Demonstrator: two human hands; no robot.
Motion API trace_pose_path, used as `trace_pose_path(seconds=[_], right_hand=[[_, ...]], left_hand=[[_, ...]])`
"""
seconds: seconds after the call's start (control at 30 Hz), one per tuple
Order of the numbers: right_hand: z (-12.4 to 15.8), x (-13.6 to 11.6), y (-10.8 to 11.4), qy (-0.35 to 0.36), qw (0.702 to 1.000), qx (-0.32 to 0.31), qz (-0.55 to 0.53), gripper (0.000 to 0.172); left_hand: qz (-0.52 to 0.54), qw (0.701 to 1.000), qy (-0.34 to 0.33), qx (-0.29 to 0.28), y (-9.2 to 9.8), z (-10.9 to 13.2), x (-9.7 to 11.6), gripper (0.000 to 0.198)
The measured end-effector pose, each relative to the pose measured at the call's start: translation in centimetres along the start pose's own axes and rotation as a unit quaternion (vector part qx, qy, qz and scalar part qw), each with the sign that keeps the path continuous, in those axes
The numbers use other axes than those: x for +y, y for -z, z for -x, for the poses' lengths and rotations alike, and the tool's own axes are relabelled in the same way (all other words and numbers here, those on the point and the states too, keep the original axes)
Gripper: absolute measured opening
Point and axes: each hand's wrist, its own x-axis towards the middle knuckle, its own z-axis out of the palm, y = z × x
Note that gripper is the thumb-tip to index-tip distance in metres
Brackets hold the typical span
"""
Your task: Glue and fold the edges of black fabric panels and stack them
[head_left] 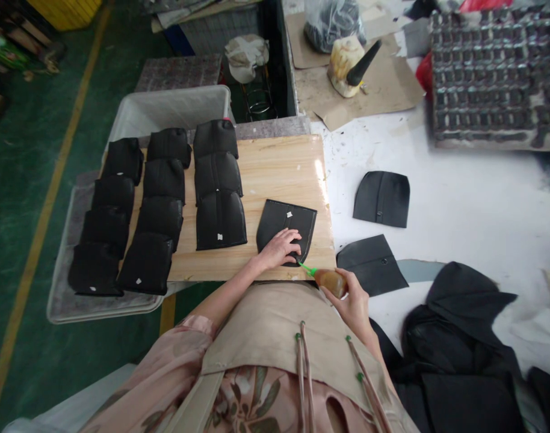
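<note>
My left hand (281, 248) lies with fingers spread flat on a black fabric piece (287, 225) at the near right of a wooden board (275, 168). My right hand (354, 300) grips a small amber glue bottle (330, 279). Its green nozzle points at the near edge of that piece. Several folded black pieces (218, 219) lie in three rows across the board's left half.
Two more black pieces (382, 198) (370, 263) lie on the white table (473, 204) to the right. A heap of black fabric (460, 337) sits near right. A dark moulded tray (496, 78) stands far right, a white bin (166, 111) behind the board.
</note>
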Motion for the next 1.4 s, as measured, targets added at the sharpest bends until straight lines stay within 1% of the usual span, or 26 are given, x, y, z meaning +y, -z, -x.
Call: trace_pose_path(seconds=[0.17, 0.3, 0.47, 0.6, 0.63, 0.7, 0.77, 0.8, 0.87, 0.93, 0.97, 1.0, 1.03, 1.07, 1.13, 1.23, 1.3, 1.4], right_hand=[[0.0, 0.0, 0.0, 0.007, 1.000, 0.003, -0.001, 0.049], [0.2, 0.1, 0.2, -0.004, 1.000, 0.001, -0.004, 0.050], [0.2, -0.2, 0.1, -0.024, 0.999, 0.029, 0.002, 0.052], [0.3, -0.5, 0.0, -0.012, 1.000, 0.017, -0.002, 0.052], [0.3, -0.5, 0.0, -0.019, 1.000, 0.012, -0.010, 0.053], [0.3, -0.4, 0.1, -0.070, 0.996, 0.007, -0.051, 0.055], [0.3, -0.3, 0.2, -0.151, 0.978, 0.004, -0.143, 0.057], [0.3, -0.2, 0.3, -0.190, 0.960, 0.001, -0.204, 0.057], [0.1, -0.1, 0.6, -0.245, 0.912, -0.003, -0.330, 0.055], [-0.1, 0.0, 0.9, -0.265, 0.866, 0.005, -0.423, 0.053], [-0.3, 0.0, 1.1, -0.264, 0.851, 0.015, -0.455, 0.053], [-0.5, -0.1, 1.2, -0.258, 0.841, 0.030, -0.475, 0.054], [-0.7, -0.2, 1.4, -0.249, 0.837, 0.046, -0.485, 0.055], [-0.9, -0.4, 1.5, -0.239, 0.840, 0.067, -0.482, 0.054], [-1.1, -0.7, 1.6, -0.228, 0.861, 0.117, -0.440, 0.053], [-1.1, -0.9, 1.2, -0.223, 0.892, 0.182, -0.347, 0.057], [-0.8, -0.8, 0.6, -0.214, 0.906, 0.192, -0.311, 0.063], [-0.3, -0.3, -0.4, -0.199, 0.930, 0.176, -0.255, 0.065]], left_hand=[[-0.001, 1.000, 0.004, 0.000, 0.1, 0.0, 0.1, 0.022], [-0.001, 1.000, 0.004, -0.002, 0.2, 0.0, 0.2, 0.022], [0.010, 1.000, 0.008, -0.003, 0.3, 0.0, 0.2, 0.022], [0.015, 1.000, 0.007, -0.001, 0.2, 0.0, 0.1, 0.021], [0.015, 1.000, 0.006, -0.001, 0.2, 0.0, 0.0, 0.021], [0.012, 1.000, 0.004, -0.001, 0.1, 0.1, 0.0, 0.020], [0.003, 1.000, 0.004, 0.001, 0.1, 0.2, 0.1, 0.019], [-0.003, 1.000, 0.007, 0.004, 0.1, 0.2, 0.3, 0.019], [-0.014, 1.000, 0.022, 0.014, 0.1, 0.0, 0.6, 0.019], [-0.025, 0.998, 0.048, 0.029, 0.0, -0.5, 1.0, 0.020], [-0.030, 0.997, 0.066, 0.038, -0.1, -1.0, 1.2, 0.020], [-0.035, 0.994, 0.086, 0.049, -0.3, -1.5, 1.3, 0.021], [-0.038, 0.991, 0.108, 0.063, -0.4, -2.1, 1.5, 0.021], [-0.040, 0.987, 0.131, 0.079, -0.6, -2.6, 1.6, 0.021], [-0.038, 0.980, 0.166, 0.107, -0.9, -3.7, 1.6, 0.022], [-0.036, 0.978, 0.171, 0.116, -1.1, -4.6, 1.5, 0.022], [-0.036, 0.981, 0.159, 0.107, -1.0, -4.6, 1.3, 0.019], [-0.034, 0.983, 0.155, 0.097, -0.9, -4.4, 1.1, 0.017]])
